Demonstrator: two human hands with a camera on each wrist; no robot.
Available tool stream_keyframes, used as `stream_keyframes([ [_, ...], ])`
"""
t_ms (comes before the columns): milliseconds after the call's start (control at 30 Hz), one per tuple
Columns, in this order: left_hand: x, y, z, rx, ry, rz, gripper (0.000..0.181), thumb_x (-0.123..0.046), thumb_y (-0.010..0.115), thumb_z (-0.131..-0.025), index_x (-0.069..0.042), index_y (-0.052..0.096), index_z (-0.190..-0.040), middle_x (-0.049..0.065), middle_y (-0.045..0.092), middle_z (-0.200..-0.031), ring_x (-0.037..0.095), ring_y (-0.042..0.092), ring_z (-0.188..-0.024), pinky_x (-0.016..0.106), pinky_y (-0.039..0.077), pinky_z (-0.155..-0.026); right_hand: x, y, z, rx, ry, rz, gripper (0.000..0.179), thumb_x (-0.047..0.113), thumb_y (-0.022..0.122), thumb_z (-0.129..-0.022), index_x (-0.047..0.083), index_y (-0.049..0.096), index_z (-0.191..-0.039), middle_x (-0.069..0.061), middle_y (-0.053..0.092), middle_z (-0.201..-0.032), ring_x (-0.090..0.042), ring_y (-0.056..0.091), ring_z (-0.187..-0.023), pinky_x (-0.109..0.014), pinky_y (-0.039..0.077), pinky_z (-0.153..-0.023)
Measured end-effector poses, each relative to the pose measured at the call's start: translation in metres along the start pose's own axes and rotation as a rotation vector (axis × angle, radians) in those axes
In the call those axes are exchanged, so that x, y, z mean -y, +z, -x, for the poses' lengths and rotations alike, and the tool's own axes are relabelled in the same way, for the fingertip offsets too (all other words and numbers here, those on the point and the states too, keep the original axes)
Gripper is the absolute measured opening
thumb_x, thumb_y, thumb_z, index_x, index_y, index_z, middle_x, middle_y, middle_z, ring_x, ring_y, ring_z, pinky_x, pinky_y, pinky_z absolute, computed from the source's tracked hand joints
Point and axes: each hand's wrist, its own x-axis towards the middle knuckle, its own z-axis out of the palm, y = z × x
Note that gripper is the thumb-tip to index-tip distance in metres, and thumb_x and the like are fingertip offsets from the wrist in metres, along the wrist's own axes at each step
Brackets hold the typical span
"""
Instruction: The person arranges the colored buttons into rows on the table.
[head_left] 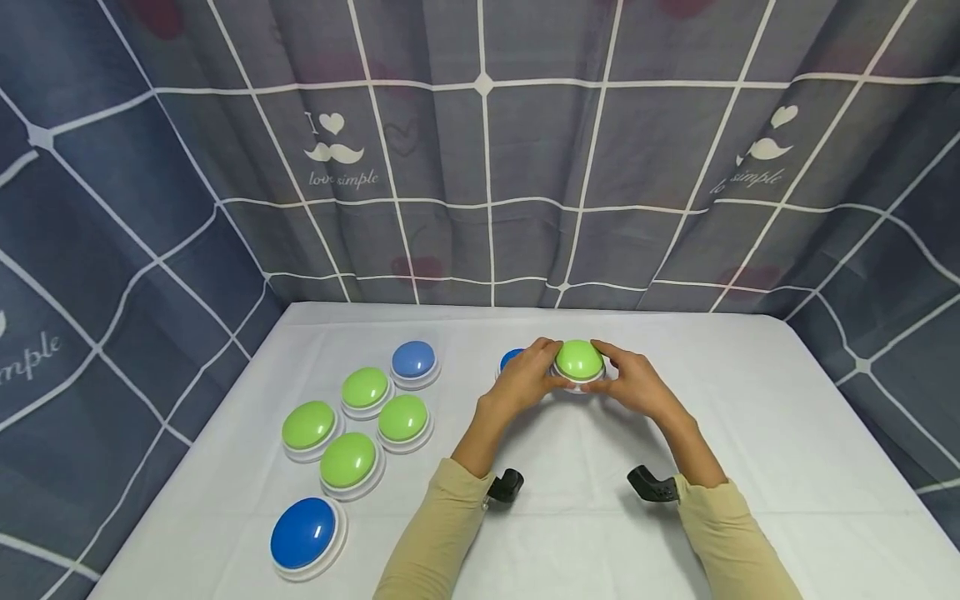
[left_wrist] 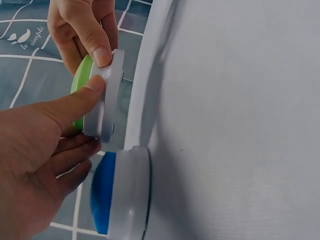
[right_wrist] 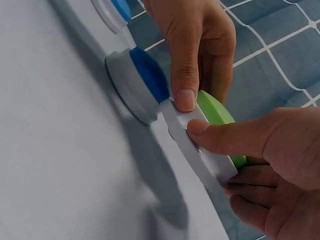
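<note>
Both hands hold one green dome push button (head_left: 579, 360) with a white round base, near the back of the table. My left hand (head_left: 528, 375) pinches its left side, and my right hand (head_left: 633, 379) grips the right side. In the left wrist view the thumbs press the white base (left_wrist: 106, 102), which is raised off the tabletop. Just left of it, a blue push button (left_wrist: 103, 192) stands on the table; in the head view my left hand partly hides this blue button (head_left: 512, 357).
On the table's left side stand several green push buttons (head_left: 348, 460), a lighter blue button (head_left: 413, 359) behind them and a large blue button (head_left: 303, 533) in front. White cloth covers the table (head_left: 570, 517). A grey checked curtain (head_left: 435, 150) surrounds its back and sides.
</note>
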Motion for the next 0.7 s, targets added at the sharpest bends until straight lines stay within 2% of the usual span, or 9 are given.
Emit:
stream_keyframes([
  [333,0.006,0.012,-0.002,0.008,0.012,-0.104,0.060,-0.037,0.079,-0.083,-0.005,0.059,-0.130,0.008,0.061,-0.126,0.019,0.060,-0.113,0.030,0.048,-0.094,-0.003,0.011,-0.001,0.009,0.009,0.058,0.076,0.020,0.084,-0.079,-0.008,0.048,-0.140,-0.032,0.053,-0.134,-0.053,0.049,-0.122,-0.064,0.040,-0.097],
  [700,0.006,0.021,-0.008,-0.021,0.016,-0.157,0.055,-0.036,0.084,-0.079,-0.005,0.064,-0.120,0.008,0.065,-0.116,0.020,0.064,-0.104,0.030,0.050,-0.090,-0.005,0.015,-0.003,0.024,0.009,0.105,0.076,0.017,0.083,-0.080,-0.012,0.046,-0.139,-0.032,0.051,-0.136,-0.051,0.046,-0.127,-0.062,0.035,-0.104],
])
